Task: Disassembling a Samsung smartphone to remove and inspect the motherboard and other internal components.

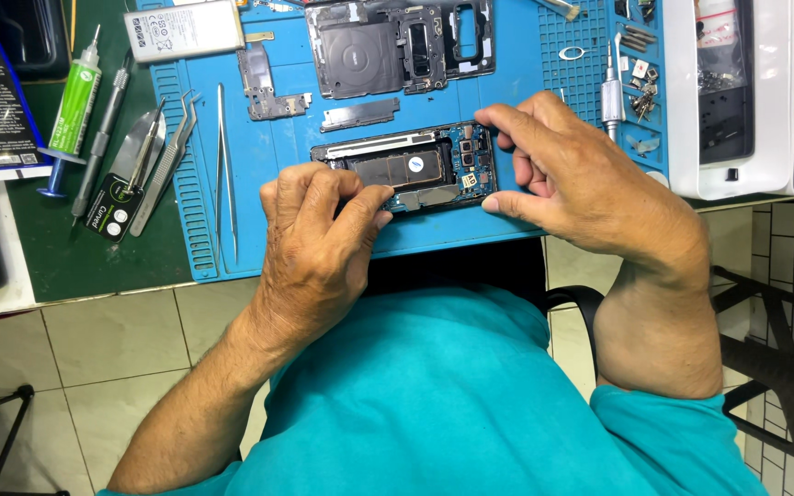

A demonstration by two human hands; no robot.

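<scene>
Between the left hand (319, 230) and right hand (581, 174): opened phone (406, 170), black inside, with blue board patches and a white oval dot. Under both hands: bright blue ribbed mat (470, 92). Beyond the fingers: dark grey back frame (397, 46). Left of the left hand: silver tweezers (224, 165), a green-labelled syringe (75, 101) with blue plunger, a white battery (186, 29), all over a dark green mat (66, 248). Right of the right hand: white trays (755, 101). Below the wrists: teal shirt (443, 404), pale beige tiled floor (103, 367).

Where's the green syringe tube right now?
In the head view, the green syringe tube lies far left on the dark green mat, left of the blue work mat, beside a grey screwdriver.
</scene>
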